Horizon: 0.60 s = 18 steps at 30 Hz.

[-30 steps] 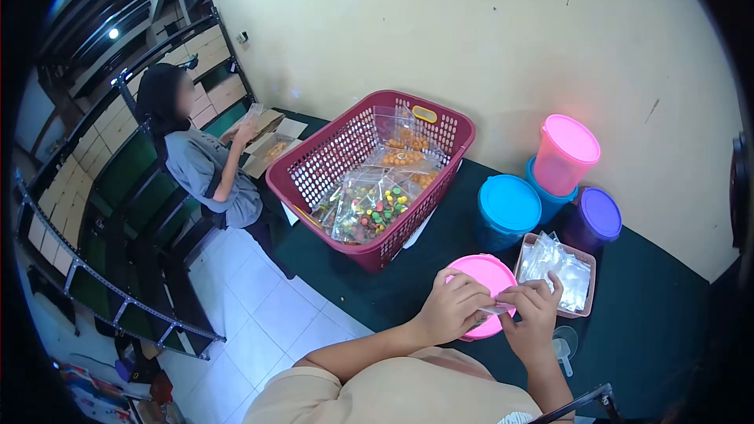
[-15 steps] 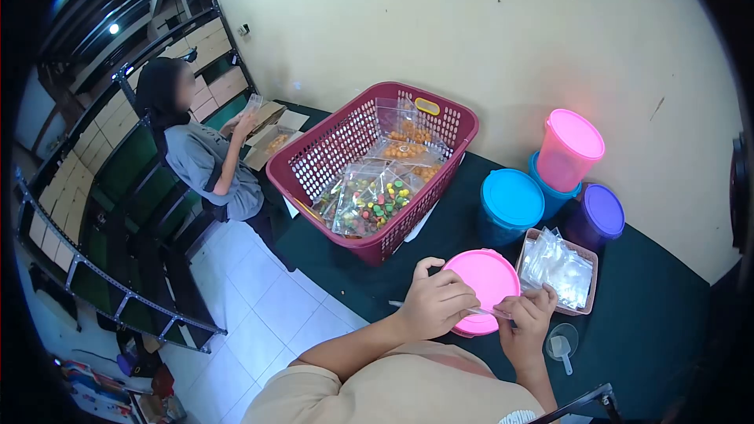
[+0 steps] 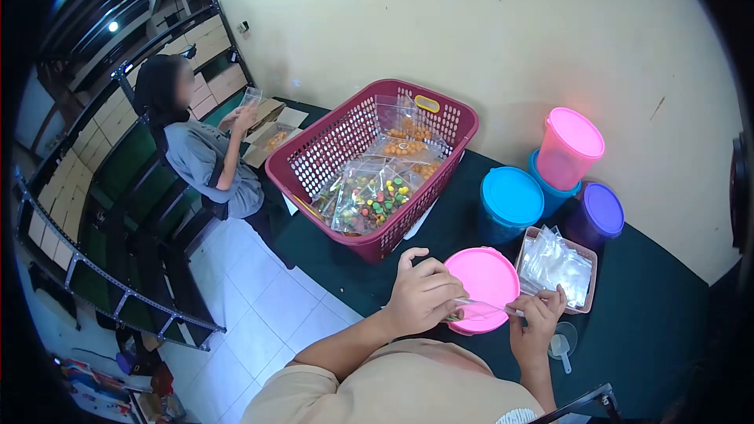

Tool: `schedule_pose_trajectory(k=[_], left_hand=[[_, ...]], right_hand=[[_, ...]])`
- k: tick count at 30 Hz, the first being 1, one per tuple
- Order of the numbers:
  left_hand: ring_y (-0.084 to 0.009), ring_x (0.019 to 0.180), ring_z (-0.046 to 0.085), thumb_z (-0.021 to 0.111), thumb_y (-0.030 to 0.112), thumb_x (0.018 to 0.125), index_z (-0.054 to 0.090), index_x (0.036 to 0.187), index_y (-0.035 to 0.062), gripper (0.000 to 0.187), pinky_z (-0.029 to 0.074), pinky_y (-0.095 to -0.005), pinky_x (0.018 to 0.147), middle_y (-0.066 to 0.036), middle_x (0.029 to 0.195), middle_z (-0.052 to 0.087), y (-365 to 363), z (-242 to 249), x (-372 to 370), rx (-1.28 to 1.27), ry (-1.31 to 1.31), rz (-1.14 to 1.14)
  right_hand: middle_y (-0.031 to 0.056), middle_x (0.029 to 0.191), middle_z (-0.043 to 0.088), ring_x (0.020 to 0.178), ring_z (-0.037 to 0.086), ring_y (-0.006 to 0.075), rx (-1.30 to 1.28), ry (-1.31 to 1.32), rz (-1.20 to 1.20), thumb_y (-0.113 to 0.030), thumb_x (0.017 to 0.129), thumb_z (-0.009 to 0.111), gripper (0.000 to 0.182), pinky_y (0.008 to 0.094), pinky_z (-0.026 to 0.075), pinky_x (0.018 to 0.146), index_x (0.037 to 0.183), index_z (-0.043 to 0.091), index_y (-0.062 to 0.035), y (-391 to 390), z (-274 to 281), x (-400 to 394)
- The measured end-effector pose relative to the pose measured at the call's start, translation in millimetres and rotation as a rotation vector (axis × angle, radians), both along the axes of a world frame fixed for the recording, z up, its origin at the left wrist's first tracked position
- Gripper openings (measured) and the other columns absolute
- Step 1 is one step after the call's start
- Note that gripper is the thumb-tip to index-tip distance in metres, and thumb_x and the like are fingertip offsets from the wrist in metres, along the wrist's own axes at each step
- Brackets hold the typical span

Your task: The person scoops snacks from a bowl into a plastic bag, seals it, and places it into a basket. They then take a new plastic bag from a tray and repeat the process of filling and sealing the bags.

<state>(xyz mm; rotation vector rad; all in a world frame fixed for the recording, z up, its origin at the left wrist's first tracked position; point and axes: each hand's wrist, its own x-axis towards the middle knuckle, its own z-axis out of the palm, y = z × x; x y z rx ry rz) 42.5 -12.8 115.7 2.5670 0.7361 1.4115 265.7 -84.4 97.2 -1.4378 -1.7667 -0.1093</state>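
Your hands are closed on a clear plastic bag (image 3: 483, 309), the left hand (image 3: 426, 295) gripping one end and the fingertips of the right hand (image 3: 539, 319) pinching the other. It lies directly between them, its visible length running left to right over the near part of the pink lid (image 3: 481, 279) on the tabletop (image 3: 644, 322), so neither hand is nearer.

The left hand (image 3: 428, 292) covers much of the bag (image 3: 483, 310)! Near the wall edge of the tabletop (image 3: 644, 306), the rear blue tub (image 3: 556, 201) sits part-hidden; the shirt print (image 3: 516, 418) gets cut off.
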Motion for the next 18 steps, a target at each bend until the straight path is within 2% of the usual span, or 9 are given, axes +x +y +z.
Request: schedule_pose_trajectory(k=[1, 8, 10, 11, 12, 13, 15, 17, 18], left_hand=[[-0.0148, 0.075, 0.055, 0.062, 0.021, 0.079, 0.068, 0.082, 0.0148, 0.009, 0.026, -0.0440, 0.090, 0.004, 0.080, 0.065, 1, -1, 0, 0.005, -0.013, -0.004], [-0.0153, 0.076, 0.056, 0.061, 0.019, 0.083, 0.068, 0.082, 0.0137, 0.009, 0.025, -0.0438, 0.092, 0.004, 0.080, 0.065, 3, 1, -5, -0.023, -0.019, 0.005], [-0.0175, 0.074, 0.060, 0.061, 0.017, 0.084, 0.067, 0.085, 0.0087, 0.010, 0.037, -0.0410, 0.086, -0.002, 0.080, 0.065, 6, 5, -4, -0.094, -0.071, -0.037], [-0.0175, 0.074, 0.060, 0.061, 0.017, 0.084, 0.067, 0.085, 0.0087, 0.010, 0.037, -0.0410, 0.086, -0.002, 0.080, 0.065, 6, 2, -1, -0.092, -0.072, -0.038], [-0.0181, 0.071, 0.061, 0.061, 0.016, 0.086, 0.066, 0.084, 0.0053, 0.013, 0.041, -0.0376, 0.079, -0.005, 0.081, 0.065, 6, -2, 2, -0.275, -0.163, -0.110], [-0.0187, 0.068, 0.062, 0.060, 0.016, 0.088, 0.066, 0.084, 0.0019, 0.016, 0.046, -0.0342, 0.072, -0.008, 0.082, 0.065, 6, -5, 5, -0.455, -0.257, -0.182], [-0.0209, 0.069, 0.065, 0.053, 0.020, 0.094, 0.063, 0.093, -0.0017, 0.024, 0.050, -0.0293, 0.062, -0.013, 0.087, 0.066, 3, -9, 9, -0.623, -0.303, -0.259], [-0.0249, 0.077, 0.068, 0.046, 0.025, 0.098, 0.057, 0.102, -0.0009, 0.029, 0.053, -0.0316, 0.066, -0.015, 0.091, 0.066, 8, -20, 20, -1.034, -0.749, -0.398], [-0.0312, 0.085, 0.068, 0.043, 0.029, 0.099, 0.053, 0.105, 0.0008, 0.030, 0.055, -0.0339, 0.070, -0.018, 0.093, 0.066, 11, -21, 20, -1.142, -0.787, -0.407]], right_hand=[[0.0013, 0.075, 0.063, 0.082, 0.051, 0.0240, -0.001, 0.000, -0.001, -0.001, 0.063, 0.071, 0.017, 0.0510, 0.024, 0.104, 0.074, 0.061, -0.0089, 0, -1, 0], [0.0030, 0.076, 0.063, 0.083, 0.051, 0.0242, 0.042, 0.056, -0.008, -0.005, 0.063, 0.074, 0.018, 0.0485, 0.027, 0.102, 0.074, 0.060, -0.0076, -6, -1, 8], [0.0043, 0.079, 0.063, 0.084, 0.051, 0.0232, 0.053, 0.090, -0.001, -0.008, 0.065, 0.076, 0.018, 0.0458, 0.029, 0.102, 0.074, 0.060, -0.0069, -8, -10, 15], [0.0055, 0.085, 0.063, 0.087, 0.052, 0.0221, 0.071, 0.396, 0.076, -0.012, 0.065, 0.077, 0.024, 0.0449, 0.032, 0.100, 0.082, 0.061, -0.0070, -5, -25, 18], [0.0066, 0.092, 0.063, 0.090, 0.054, 0.0210, 0.090, 0.700, 0.153, -0.016, 0.066, 0.078, 0.030, 0.0440, 0.035, 0.099, 0.090, 0.062, -0.0070, -1, -37, 19], [0.0066, 0.092, 0.063, 0.090, 0.054, 0.0210, 0.096, 0.694, 0.153, -0.016, 0.066, 0.078, 0.030, 0.0440, 0.035, 0.099, 0.090, 0.062, -0.0070, 3, -43, 13], [0.0102, 0.108, 0.058, 0.099, 0.055, 0.0223, -0.025, 1.167, 0.401, -0.016, 0.063, 0.083, 0.057, 0.0371, 0.039, 0.097, 0.110, 0.054, -0.0029, 10, -52, -5], [0.0088, 0.114, 0.055, 0.106, 0.054, 0.0224, -0.393, 1.165, 0.567, -0.012, 0.059, 0.086, 0.077, 0.0357, 0.042, 0.095, 0.122, 0.044, -0.0026, 9, -80, -4], [0.0085, 0.114, 0.055, 0.107, 0.054, 0.0213, -0.495, 1.106, 0.562, -0.009, 0.059, 0.086, 0.075, 0.0351, 0.043, 0.094, 0.121, 0.045, -0.0020, 8, -94, -5]])
